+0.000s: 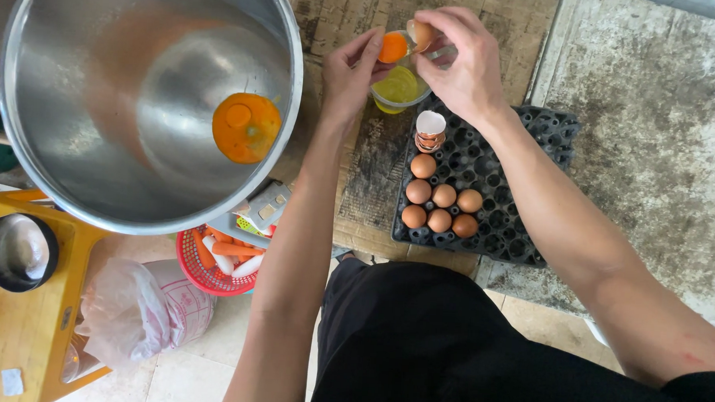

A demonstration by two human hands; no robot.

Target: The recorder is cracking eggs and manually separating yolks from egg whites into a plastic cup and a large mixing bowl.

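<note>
- Head view, progress: we have yolks in the large round stainless-steel bowl at upper left. An orange pool sits on its bottom with one yolk outlined in it; we can't count how many went in.
- A small clear cup of pale yellow-green liquid sits right under our hands, presumably the separated whites.
- A stack of emptied brown-and-white eggshell halves stands in the top-left cell of the black moulded egg tray.
- Six whole brown eggs are left in the tray, clustered just below the shell stack. The rest of the cells are empty.
- Our read: one egg is mid-separation, six are untouched, so we judge the batch well along.
- Left hand: forearm runs up from the bottom of the picture, fingers curled, thumb and fingertips pinching a shell half that carries the round orange yolk. The yolk is above the clear cup, not yet in the steel bowl.
- Right hand: comes in from the right, wrist bent, fingers closed around the other brown eggshell half, tipped toward the left one, the two nearly touching.
- Both hands are over the worn wooden board, well apart from the steel bowl.
- Off to lower left: a red plastic basket of orange and white sticks, a crumpled clear plastic bag, a small black bowl on a yellow wooden stand.
</note>
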